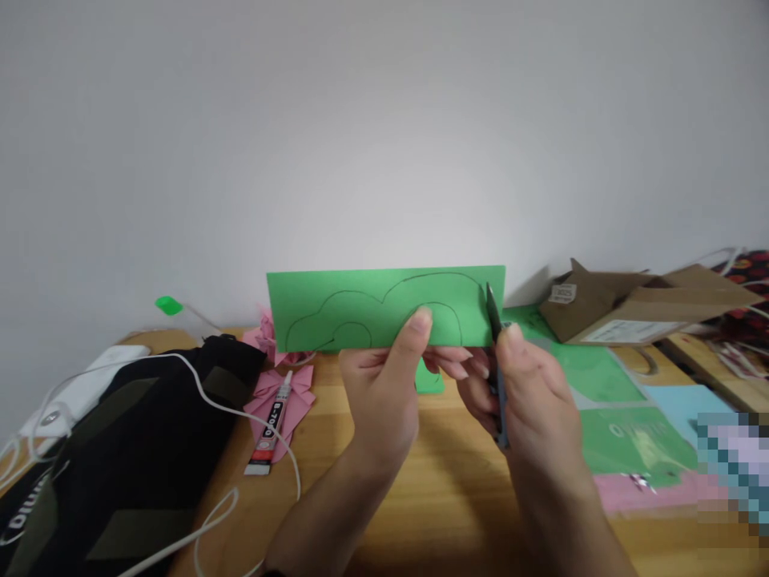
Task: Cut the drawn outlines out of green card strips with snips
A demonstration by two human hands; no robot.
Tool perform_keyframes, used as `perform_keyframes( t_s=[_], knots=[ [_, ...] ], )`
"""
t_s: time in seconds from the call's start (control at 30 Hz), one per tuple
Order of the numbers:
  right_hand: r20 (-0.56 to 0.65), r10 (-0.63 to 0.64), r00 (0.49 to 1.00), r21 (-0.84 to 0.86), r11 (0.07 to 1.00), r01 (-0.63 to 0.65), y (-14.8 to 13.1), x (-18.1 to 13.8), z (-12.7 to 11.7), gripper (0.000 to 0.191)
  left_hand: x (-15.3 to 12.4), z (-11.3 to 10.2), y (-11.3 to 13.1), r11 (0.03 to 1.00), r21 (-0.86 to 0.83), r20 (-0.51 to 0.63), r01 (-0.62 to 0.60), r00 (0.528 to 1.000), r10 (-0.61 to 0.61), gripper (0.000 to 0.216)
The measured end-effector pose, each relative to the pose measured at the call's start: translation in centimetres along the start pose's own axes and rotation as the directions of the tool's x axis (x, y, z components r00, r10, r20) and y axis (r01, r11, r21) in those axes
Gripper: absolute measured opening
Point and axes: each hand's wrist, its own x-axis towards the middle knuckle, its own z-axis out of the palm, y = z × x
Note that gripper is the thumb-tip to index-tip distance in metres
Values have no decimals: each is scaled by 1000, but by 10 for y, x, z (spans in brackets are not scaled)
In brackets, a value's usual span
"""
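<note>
My left hand pinches the lower edge of a green paper strip, thumb in front and fingers behind. Curved pencil-like lines are drawn across the strip, arching in large and small humps. In my right hand is a pair of scissors, its blades pointing up at the strip's right end. The handles are mostly covered by my fingers. Whether the blades are apart or closed I cannot make out. Below my left hand lies a small green paper piece on the wooden table.
On the left lie a black bag, a white cable, and a glue tube on pink folded paper. To the right are an opened cardboard box, green sheets in a plastic sleeve and blue paper. A wall stands behind.
</note>
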Motion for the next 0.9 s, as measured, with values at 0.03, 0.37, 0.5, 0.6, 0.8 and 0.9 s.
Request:
perform_keyframes(
  t_s=[0.03, 0.37, 0.5, 0.6, 0.8, 0.9],
  knots=[
    [-1, 1, 1000, -1, 1000, -1, 0, 0, 0, 47, 0, 0, 0, 1000, -11, 3, 5, 1000, -5, 34],
    [10, -2, 1000, -11, 1000, 2, 0, 1, -1, 48, 2, 0, 1, 1000, -6, 6, -6, 1000, 6, 34],
    [26, 20, 999, -32, 999, -19, 0, 3, -4, 50, 3, -4, 0, 999, 14, 23, -45, 999, 44, 32],
    [21, 28, 999, -41, 999, -27, 0, 4, -7, 51, 3, -6, 0, 999, 9, 51, -53, 997, 52, 31],
    [37, 50, 998, -17, 999, -50, -1, 5, -12, 49, 2, -8, -2, 999, 32, 79, -42, 996, 40, 28],
    [54, 53, 997, -15, 999, -52, -1, 6, -12, 50, 2, -8, -3, 998, 61, 60, -25, 998, 22, 30]
  ],
)
